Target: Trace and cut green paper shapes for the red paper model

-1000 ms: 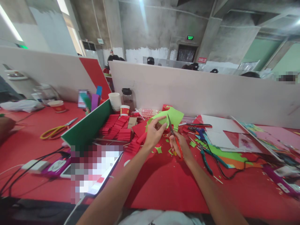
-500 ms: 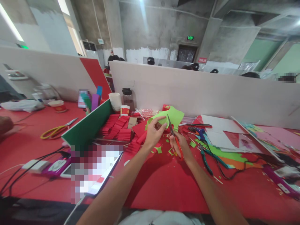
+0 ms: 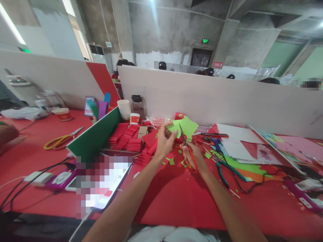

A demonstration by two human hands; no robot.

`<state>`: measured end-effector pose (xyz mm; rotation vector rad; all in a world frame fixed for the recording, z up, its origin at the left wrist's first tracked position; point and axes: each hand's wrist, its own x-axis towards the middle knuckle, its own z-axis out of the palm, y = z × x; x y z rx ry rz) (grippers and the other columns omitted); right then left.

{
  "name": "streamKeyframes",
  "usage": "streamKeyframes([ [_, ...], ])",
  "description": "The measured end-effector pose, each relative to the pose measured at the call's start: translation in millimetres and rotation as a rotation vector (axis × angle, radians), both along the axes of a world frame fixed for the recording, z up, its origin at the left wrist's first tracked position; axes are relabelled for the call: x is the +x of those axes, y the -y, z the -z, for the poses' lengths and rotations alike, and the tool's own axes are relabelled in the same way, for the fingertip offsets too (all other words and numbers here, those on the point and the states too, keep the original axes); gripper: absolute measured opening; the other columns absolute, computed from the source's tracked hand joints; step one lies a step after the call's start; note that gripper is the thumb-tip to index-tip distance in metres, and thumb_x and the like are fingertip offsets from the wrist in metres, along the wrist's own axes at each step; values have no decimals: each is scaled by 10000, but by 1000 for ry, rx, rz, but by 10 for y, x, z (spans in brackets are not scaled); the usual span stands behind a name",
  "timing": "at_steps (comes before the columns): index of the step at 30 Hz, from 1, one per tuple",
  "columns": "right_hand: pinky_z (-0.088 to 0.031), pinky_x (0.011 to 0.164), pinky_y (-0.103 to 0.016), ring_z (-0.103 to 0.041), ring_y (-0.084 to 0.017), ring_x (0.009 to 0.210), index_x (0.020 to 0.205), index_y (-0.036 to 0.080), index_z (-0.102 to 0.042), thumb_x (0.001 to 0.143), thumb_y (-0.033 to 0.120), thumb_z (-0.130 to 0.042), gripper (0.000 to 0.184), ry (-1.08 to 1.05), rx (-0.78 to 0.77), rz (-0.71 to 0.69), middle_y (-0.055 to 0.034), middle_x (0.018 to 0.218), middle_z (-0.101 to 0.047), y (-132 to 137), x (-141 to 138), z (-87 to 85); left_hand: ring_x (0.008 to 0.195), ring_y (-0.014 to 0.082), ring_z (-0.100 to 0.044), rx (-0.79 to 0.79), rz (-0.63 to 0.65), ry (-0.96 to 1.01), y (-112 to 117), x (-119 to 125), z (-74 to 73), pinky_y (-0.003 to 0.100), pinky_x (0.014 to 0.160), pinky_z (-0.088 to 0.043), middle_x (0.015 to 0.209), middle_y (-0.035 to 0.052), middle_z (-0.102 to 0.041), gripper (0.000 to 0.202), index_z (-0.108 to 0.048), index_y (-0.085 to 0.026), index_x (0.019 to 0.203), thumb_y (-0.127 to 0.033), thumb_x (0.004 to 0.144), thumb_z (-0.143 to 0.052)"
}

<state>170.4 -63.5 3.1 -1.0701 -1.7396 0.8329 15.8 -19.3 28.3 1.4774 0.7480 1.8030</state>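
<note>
My left hand [image 3: 165, 142] pinches the left edge of a bright green sheet of paper [image 3: 187, 127] between thumb and fingers, above the red table. In my right hand [image 3: 194, 155] is a pair of scissors [image 3: 192, 157] with orange-red handles, fingers closed round them. The dark blades point up and away, in front of the green paper. I cannot tell whether they touch it. Small green paper offcuts [image 3: 171, 161] lie on the table below my hands. Stacks of folded red paper [image 3: 123, 137] stand left of my left hand.
A tablet [image 3: 108, 188] lies front left beside a green divider [image 3: 97, 134]. Pliers [image 3: 222, 173], a glue gun [image 3: 215, 144] and coloured sheets [image 3: 242, 164] lie to the right. A bottle [image 3: 137, 107] and paper cups [image 3: 124, 109] stand behind. Another person's hand [image 3: 8, 136] shows far left.
The green paper has turned and lowered slightly, showing more of its flat face. My left fingers have shifted a little left on its edge. The scissors stay almost in place.
</note>
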Motion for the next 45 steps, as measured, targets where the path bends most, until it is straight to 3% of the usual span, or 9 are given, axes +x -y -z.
streamKeyframes([
  [8, -381, 376, -206, -427, -99, 398, 910, 206, -548, 913, 692, -450, 496, -24, -22, -16, 42, 574, -461, 6, -16, -19, 535, 86, -345, -16, -42, -29, 0, -21, -32, 207, 508, -316, 628, -73, -325, 362, -575, -199, 1099, -408, 832, -699],
  [22, -414, 372, -206, -443, -96, 397, 949, 208, -534, 872, 759, -431, 566, 5, -54, -50, 44, 591, -466, 21, 5, -57, 547, 105, -411, -16, -56, -109, -2, -78, -62, 226, 535, -351, 603, -66, -419, 339, -579, -196, 1125, -347, 838, -679],
  [39, -409, 370, -206, -435, -98, 420, 962, 198, -567, 810, 814, -454, 644, -9, -47, -44, 33, 604, -480, 18, 5, -55, 541, 102, -420, -16, -57, -109, -1, -88, -79, 224, 528, -357, 603, -66, -437, 339, -590, -192, 1118, -331, 824, -686],
  [45, -438, 424, -213, -458, -113, 482, 965, 189, -578, 825, 826, -392, 678, 58, -2, -58, 16, 638, -492, -7, 33, -48, 540, 99, -418, -23, -47, -125, 14, -76, -81, 225, 547, -366, 601, -72, -434, 320, -591, -193, 1101, -310, 819, -685],
])
